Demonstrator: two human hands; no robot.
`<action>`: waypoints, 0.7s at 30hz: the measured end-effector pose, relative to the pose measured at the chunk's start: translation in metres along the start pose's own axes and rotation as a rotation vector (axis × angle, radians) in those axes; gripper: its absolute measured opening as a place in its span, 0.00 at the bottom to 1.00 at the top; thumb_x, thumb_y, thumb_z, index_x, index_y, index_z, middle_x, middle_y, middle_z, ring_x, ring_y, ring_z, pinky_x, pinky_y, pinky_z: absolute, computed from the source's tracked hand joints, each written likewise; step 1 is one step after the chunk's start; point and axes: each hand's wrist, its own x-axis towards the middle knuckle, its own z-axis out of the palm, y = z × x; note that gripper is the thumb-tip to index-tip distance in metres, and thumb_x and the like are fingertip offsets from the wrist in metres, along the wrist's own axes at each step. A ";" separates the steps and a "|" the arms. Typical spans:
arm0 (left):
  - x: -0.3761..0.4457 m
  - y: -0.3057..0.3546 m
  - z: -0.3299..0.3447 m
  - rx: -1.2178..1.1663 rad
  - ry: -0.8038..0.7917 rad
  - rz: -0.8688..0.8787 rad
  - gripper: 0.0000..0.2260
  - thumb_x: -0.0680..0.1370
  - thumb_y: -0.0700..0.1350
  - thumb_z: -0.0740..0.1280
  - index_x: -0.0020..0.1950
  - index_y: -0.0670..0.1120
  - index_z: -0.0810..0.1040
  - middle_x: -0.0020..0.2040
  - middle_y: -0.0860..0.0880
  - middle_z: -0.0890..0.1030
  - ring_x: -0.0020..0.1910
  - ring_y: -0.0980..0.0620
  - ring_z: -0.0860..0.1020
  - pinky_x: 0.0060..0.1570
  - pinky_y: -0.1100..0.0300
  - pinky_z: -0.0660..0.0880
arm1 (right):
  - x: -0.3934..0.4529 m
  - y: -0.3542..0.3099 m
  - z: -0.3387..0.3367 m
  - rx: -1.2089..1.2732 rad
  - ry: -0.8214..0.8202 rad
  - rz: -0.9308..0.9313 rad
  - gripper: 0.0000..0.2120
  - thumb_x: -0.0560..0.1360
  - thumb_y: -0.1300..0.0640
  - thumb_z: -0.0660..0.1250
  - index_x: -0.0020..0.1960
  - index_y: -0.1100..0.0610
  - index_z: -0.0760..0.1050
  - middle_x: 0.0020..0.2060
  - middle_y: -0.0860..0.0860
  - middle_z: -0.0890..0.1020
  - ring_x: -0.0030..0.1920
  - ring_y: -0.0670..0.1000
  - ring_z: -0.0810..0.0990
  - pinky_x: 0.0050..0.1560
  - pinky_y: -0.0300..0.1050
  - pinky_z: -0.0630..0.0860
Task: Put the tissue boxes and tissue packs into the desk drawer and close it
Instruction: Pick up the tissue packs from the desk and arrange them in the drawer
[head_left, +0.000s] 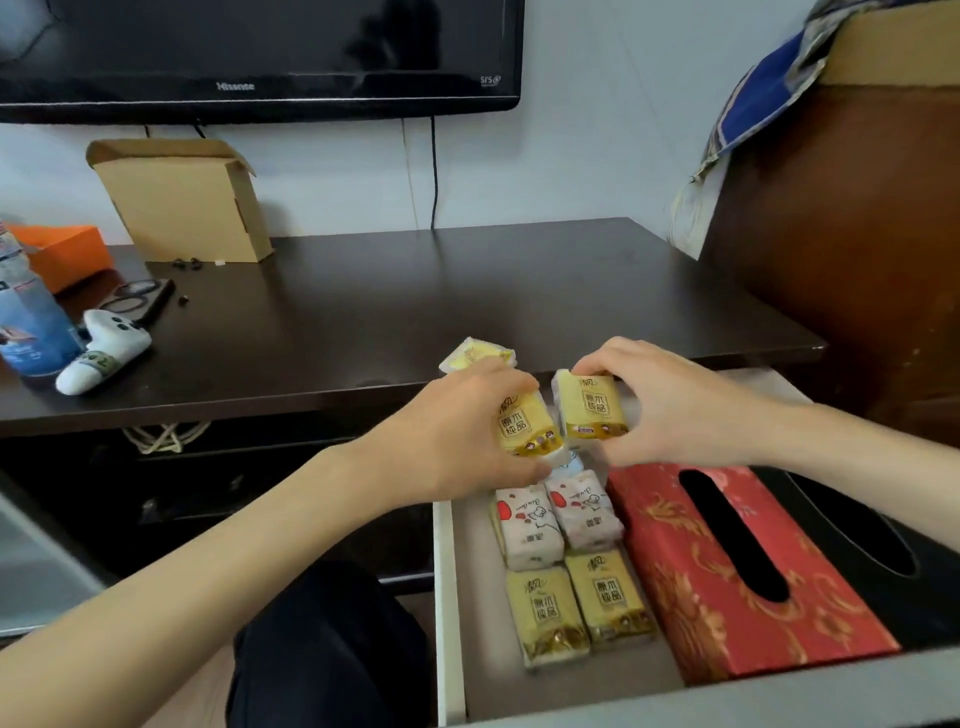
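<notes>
Holding one yellow tissue pack each, both hands hover over the back part of the open drawer (449, 597). The left hand (457, 436) has its fingers curled over the top of the left yellow pack (524, 423) and its thumb under the lower end, so the pack sits pinched between them, tilted slightly to the right. The right hand (670, 402) grips the right yellow pack (592, 408) the same way, fingertips bent over the top edge and thumb against the lower right corner. The two held packs are side by side, close together, above the drawer's far end near the desk (415, 312) edge. Another yellow pack (475, 353) lies on the desk just behind the left hand's fingers, apart from them or barely touching; I cannot tell which.

Inside the drawer, two white packs with red print (556, 525) lie side by side just below the hands, and two more yellow packs (579, 608) lie in front of those. To their right a red tissue box (675, 571) lies lengthwise, and a black tissue box (883, 545) lies beside it, further right, partly hidden by the right forearm.

On the desk's left part stand a cardboard box (187, 208), an orange box (67, 254), a white sock (104, 348) and a blue bottle (31, 322).
</notes>
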 end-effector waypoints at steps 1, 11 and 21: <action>-0.006 0.005 0.006 -0.004 -0.020 0.000 0.33 0.67 0.65 0.73 0.69 0.56 0.70 0.58 0.60 0.73 0.53 0.59 0.73 0.52 0.58 0.75 | -0.012 -0.001 0.002 -0.004 -0.012 -0.012 0.29 0.63 0.41 0.76 0.63 0.42 0.72 0.54 0.37 0.73 0.57 0.41 0.73 0.55 0.47 0.76; -0.038 0.025 0.071 0.172 -0.295 0.093 0.29 0.69 0.65 0.69 0.64 0.51 0.73 0.55 0.55 0.74 0.53 0.55 0.71 0.51 0.62 0.71 | -0.066 -0.004 0.031 -0.076 -0.182 -0.068 0.14 0.71 0.48 0.74 0.55 0.39 0.77 0.55 0.38 0.75 0.59 0.41 0.74 0.57 0.47 0.74; -0.051 0.018 0.078 0.081 -0.366 0.050 0.30 0.70 0.62 0.72 0.68 0.56 0.67 0.62 0.57 0.74 0.56 0.58 0.72 0.49 0.66 0.73 | -0.061 0.004 0.046 -0.316 -0.384 -0.135 0.45 0.62 0.25 0.70 0.74 0.39 0.61 0.63 0.35 0.68 0.61 0.41 0.67 0.58 0.45 0.70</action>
